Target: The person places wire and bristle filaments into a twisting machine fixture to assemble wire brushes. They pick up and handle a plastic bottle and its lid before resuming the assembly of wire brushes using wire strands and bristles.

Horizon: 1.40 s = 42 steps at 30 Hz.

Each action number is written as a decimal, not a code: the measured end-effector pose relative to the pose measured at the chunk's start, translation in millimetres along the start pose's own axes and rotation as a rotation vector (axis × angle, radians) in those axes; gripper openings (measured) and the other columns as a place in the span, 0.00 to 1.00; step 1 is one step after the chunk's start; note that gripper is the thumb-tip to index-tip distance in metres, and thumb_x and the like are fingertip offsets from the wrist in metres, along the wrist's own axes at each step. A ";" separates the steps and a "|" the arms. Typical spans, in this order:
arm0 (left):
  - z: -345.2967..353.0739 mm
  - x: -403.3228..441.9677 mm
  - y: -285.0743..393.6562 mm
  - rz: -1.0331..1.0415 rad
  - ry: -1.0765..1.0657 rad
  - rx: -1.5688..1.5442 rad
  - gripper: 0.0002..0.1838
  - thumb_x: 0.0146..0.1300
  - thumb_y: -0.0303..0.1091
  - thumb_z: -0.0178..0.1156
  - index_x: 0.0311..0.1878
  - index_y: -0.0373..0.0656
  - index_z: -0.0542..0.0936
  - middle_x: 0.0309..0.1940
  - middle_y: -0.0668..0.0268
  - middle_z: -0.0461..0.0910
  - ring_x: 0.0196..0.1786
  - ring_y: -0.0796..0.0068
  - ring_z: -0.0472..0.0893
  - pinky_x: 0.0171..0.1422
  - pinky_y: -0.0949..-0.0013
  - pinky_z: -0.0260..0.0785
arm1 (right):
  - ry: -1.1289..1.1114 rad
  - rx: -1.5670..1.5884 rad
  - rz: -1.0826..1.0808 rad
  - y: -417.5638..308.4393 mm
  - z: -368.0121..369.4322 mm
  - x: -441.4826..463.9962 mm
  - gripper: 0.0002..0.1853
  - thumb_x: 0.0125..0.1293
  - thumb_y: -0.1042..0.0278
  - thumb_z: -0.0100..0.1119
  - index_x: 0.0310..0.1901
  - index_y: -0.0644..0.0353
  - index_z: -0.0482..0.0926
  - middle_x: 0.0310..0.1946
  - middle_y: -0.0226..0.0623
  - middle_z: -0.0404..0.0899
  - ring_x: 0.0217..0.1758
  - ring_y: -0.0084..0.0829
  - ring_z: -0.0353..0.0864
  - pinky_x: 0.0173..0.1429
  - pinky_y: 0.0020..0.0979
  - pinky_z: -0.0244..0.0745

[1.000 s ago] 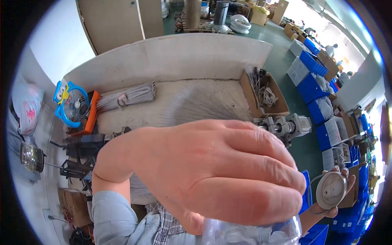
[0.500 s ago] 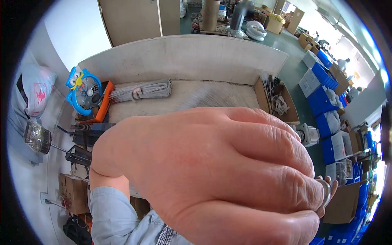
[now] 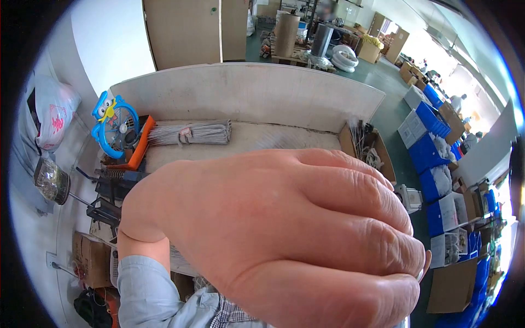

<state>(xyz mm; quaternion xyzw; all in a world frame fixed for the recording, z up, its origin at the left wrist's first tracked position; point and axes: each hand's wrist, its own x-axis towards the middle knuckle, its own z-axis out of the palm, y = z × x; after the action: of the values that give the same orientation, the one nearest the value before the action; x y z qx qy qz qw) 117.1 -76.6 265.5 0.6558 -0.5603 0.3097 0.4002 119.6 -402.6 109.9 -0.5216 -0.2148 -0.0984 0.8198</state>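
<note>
My left hand (image 3: 273, 218) fills the middle of the view, very close to the camera, with its back toward me. Its fingers are bent and pressed together, pointing right. Their tips curl out of sight, so whatever they hold, if anything, is hidden. Past the knuckles at the right, a small sliver of my right hand (image 3: 427, 263) shows beside a thin silvery edge; the rest is covered. Behind the left hand lies the worktable (image 3: 246, 131), with a tied bundle of thin grey wires (image 3: 208, 133) and a blurred spread of fine strands (image 3: 276, 140).
A blue cartoon fan (image 3: 116, 126) stands by an orange bin (image 3: 143, 143) at the table's left. A cardboard box (image 3: 385, 161) with wires sits at the right end. Blue crates (image 3: 432, 145) line the floor beyond. A white bag (image 3: 54, 115) hangs at left.
The view has shifted, so the table and room sit lower. The right hand's fingertips, clearer before beside a silvery ring, are now nearly hidden. My left hand keeps its bent pose.
</note>
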 end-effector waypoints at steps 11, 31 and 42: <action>-14.4 -3.5 6.0 -0.005 -0.014 0.047 0.11 0.61 0.36 0.65 0.44 0.44 0.78 0.44 0.59 0.85 0.48 0.61 0.85 0.59 0.57 0.73 | 0.000 0.003 0.030 5.9 8.3 3.4 0.53 0.41 0.47 0.76 0.70 0.49 0.61 0.60 0.41 0.63 0.61 0.46 0.67 0.59 0.48 0.75; -25.9 -4.7 8.6 0.087 0.043 0.166 0.12 0.60 0.36 0.65 0.45 0.43 0.78 0.44 0.59 0.85 0.49 0.61 0.85 0.60 0.57 0.73 | -0.101 0.033 -0.125 -9.3 23.5 14.4 0.52 0.41 0.47 0.77 0.69 0.48 0.62 0.58 0.40 0.64 0.58 0.45 0.70 0.57 0.46 0.78; -15.7 -15.0 -17.0 -0.219 -0.157 -0.209 0.39 0.46 0.51 0.75 0.57 0.37 0.74 0.50 0.50 0.81 0.53 0.54 0.83 0.57 0.55 0.74 | -0.236 -0.014 -0.272 -72.0 74.1 57.0 0.27 0.62 0.42 0.60 0.57 0.50 0.74 0.49 0.53 0.71 0.45 0.45 0.79 0.51 0.47 0.83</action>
<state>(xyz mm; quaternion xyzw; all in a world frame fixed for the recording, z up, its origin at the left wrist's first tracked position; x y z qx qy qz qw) 131.8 -54.7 257.3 0.6900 -0.5442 0.1522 0.4523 124.0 -363.9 221.2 -0.5014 -0.3776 -0.1480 0.7643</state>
